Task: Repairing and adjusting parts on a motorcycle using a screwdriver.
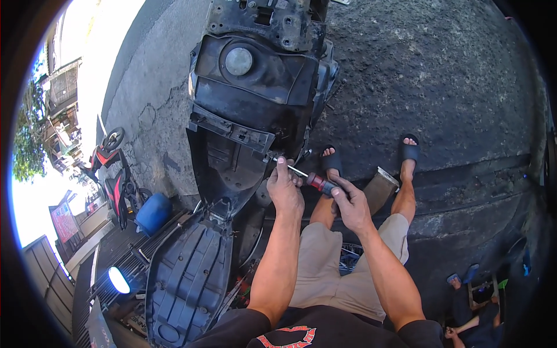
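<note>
My right hand [352, 203] grips the red and dark handle of a screwdriver [318, 183], whose metal shaft points up-left toward the black scooter body [255, 87]. My left hand [284, 191] is closed around the shaft near its tip, thumb uppermost, beside the lower edge of the body's open black compartment [226, 162]; whether the tip touches anything is hidden. Above that, the body carries a round grey cap [239, 61]. Below the compartment, to the left of my forearms, a black seat underside [188, 278] lies tipped open.
My sandalled feet stand on stained concrete [418, 75], with a grey-brown object [377, 194] between my legs. A red and black motorbike [113, 191] and blue drum [152, 214] are at the left. Another person [476, 319] is at the lower right.
</note>
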`<act>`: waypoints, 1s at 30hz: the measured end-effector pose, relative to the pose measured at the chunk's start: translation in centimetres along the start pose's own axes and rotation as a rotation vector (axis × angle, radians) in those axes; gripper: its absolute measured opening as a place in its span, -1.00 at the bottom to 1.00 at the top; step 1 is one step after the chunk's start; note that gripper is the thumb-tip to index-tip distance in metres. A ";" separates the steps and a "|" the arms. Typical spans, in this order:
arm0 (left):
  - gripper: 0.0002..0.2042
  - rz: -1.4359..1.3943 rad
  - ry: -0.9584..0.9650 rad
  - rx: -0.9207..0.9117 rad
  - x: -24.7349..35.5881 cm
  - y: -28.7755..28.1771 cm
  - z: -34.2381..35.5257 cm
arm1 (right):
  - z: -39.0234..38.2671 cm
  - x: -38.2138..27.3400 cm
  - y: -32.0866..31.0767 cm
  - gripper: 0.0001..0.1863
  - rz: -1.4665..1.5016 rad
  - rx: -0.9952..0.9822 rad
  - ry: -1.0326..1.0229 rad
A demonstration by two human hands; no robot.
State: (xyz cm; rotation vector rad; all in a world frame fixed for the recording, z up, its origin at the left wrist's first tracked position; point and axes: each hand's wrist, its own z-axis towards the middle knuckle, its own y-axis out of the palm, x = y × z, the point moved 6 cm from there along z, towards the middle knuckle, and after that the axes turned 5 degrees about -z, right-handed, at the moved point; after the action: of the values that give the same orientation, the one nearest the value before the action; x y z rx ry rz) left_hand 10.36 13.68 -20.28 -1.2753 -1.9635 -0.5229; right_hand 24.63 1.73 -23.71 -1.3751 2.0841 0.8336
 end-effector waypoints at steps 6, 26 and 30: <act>-0.69 0.143 0.055 -0.095 0.3 -0.7 0.7 | -0.4 2.1 2.1 -0.45 0.466 -0.047 0.260; -0.73 0.107 0.084 -0.121 0.9 -1.0 1.1 | -0.5 0.3 1.4 -0.53 -0.011 0.238 -0.108; -0.72 0.059 0.080 -0.091 0.3 -0.6 0.9 | -0.3 -2.1 0.3 -0.56 -0.336 0.396 -0.647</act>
State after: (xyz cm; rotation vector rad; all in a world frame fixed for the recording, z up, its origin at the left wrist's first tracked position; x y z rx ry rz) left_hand 9.44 14.19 -20.62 -1.3436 -1.8492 -0.6307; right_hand 25.09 2.89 -22.00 -1.0192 1.3776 0.5774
